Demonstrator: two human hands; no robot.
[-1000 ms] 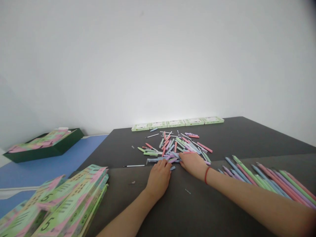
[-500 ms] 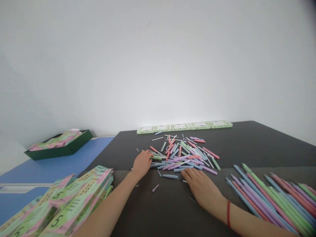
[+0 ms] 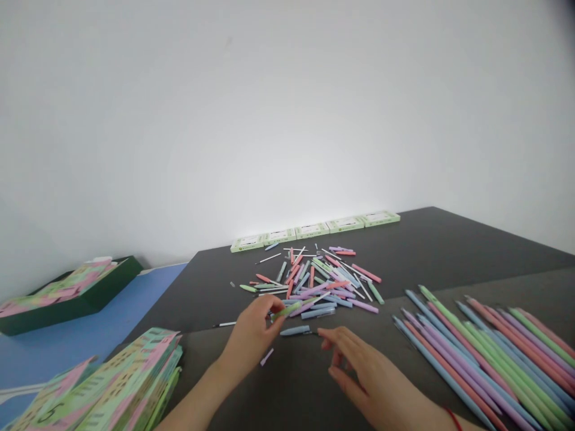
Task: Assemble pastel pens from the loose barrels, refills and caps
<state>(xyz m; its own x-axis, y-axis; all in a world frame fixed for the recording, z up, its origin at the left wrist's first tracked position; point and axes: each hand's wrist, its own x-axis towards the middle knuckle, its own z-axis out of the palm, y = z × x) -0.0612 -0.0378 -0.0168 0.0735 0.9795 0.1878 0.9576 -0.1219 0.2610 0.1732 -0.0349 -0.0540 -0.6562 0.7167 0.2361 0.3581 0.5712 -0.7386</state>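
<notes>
Change against 0.5 s ago: the left hand (image 3: 257, 326) was at the left fringe of the pen pile (image 3: 312, 277); now it is at the pile's near side with a green pen piece (image 3: 287, 310) in its grip. The right hand (image 3: 359, 365) was flat by the pile; now its fingers are curled and it sits nearer the desk's front edge. Reading: 1 piece is singled out, and the right hand looks free.

Grip, left: thumb and fingers clamped on the green pen piece near its left end. Grip, right: thumb apart from fingers, no piece seen between them. Its fingertips are at the dark right end of a blue pen piece (image 3: 295, 330); contact cannot be told.

Axis, green piece: long axis runs from the left hand toward the desk's far right corner, at a shallow slant, free end that way. Height above the desk (image 3: 417, 245): not clear, pile pieces lie right behind. Whether cap or barrel: cannot tell.

Axis, blue piece: lies nearly parallel to the front edge, dark end to the right.

Surroundings: 5 boxes (image 3: 315, 229) along the far edge; long pens (image 3: 458, 359) slanting toward the near right corner; printed packets (image 3: 135, 371) at the left edge.
</notes>
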